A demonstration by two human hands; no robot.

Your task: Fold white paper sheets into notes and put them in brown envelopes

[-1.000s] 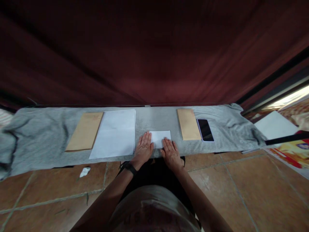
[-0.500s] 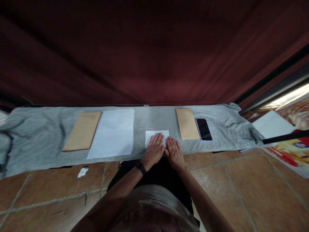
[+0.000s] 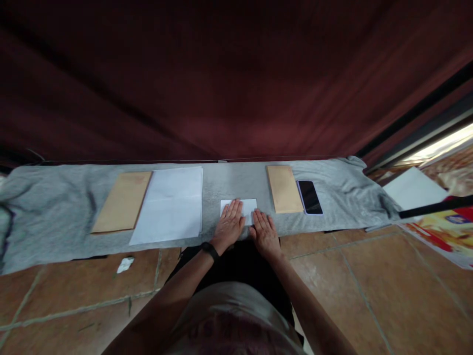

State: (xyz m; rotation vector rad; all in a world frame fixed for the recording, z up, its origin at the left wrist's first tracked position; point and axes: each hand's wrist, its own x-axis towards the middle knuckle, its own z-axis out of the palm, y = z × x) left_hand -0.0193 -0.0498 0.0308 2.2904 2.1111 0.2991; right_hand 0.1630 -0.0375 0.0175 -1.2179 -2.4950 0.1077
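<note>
A small white piece of paper (image 3: 249, 207), apparently folded, lies on the grey cloth (image 3: 236, 180) in front of me. My left hand (image 3: 229, 224) rests flat across its left part, fingers stretched out and pointing away from me. At the paper's right edge, my right hand (image 3: 264, 232) lies flat with its fingers extended, partly on the cloth. Neither hand grips anything. To the left is a stack of white paper sheets (image 3: 170, 204), beside a brown envelope (image 3: 121, 202). Right of my hands lies a smaller brown envelope (image 3: 284, 190).
A phone (image 3: 310, 197) with a pale purple edge lies right of the smaller envelope. Behind the narrow cloth-covered surface hangs a dark red curtain (image 3: 221, 98). A crumpled white scrap (image 3: 125, 265) is on the tiled floor (image 3: 332, 276). A white sheet (image 3: 414, 190) is at far right.
My left hand has slid left across the small paper, baring more of its middle. My right hand stays by the right edge. The whole view has shifted slightly.
</note>
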